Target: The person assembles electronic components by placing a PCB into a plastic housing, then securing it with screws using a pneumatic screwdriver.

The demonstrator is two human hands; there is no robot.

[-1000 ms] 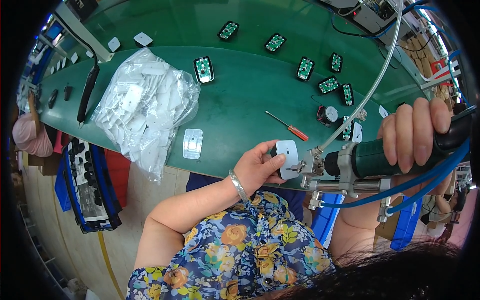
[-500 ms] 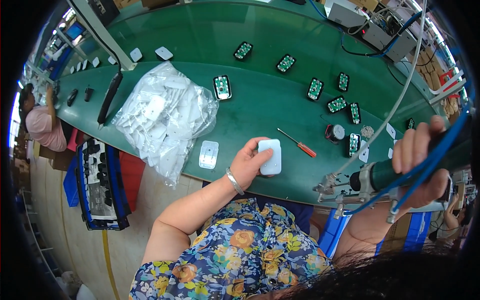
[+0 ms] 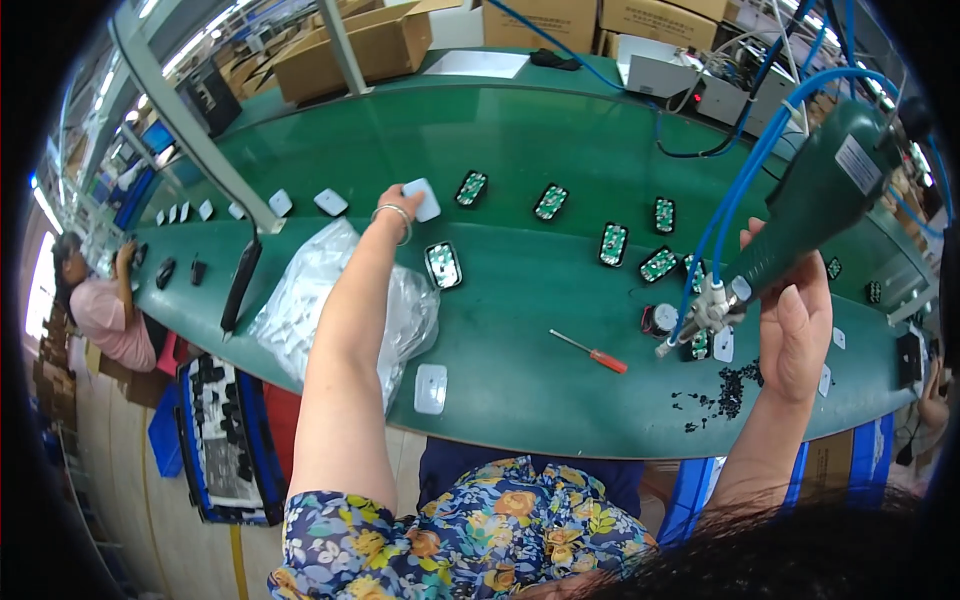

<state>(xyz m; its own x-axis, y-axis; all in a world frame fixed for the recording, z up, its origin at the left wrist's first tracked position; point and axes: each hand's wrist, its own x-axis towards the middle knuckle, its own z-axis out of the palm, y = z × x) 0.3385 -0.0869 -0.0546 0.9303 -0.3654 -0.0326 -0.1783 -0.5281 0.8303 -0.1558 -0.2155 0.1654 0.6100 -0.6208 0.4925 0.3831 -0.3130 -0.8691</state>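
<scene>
My left hand (image 3: 402, 203) reaches far across the bench, with a white plastic case (image 3: 424, 200) pinched in its fingers. Beside that hand is a black housing with a green circuit board (image 3: 472, 188). On the right, a green power screwdriver (image 3: 830, 190) with blue hoses hangs tilted, its metal tip end toward the bench. My right hand (image 3: 795, 335) is just under its handle, palm turned up and thumb stretched out; the tool partly hides the other fingers. Under my left forearm lies a clear bag of white shells (image 3: 300, 315).
A red-handled screwdriver (image 3: 605, 361) lies mid-bench. Loose black screws (image 3: 735, 392) are scattered near my right wrist. A translucent white shell (image 3: 431, 388) rests at the front edge. Several housings with boards stand toward the right. White cases (image 3: 330, 202) line the far left, where another person (image 3: 105, 310) works.
My left hand has carried the white case from the front edge toward the far left. My right hand has loosened from around the power screwdriver, which now hangs higher. The view has tilted up.
</scene>
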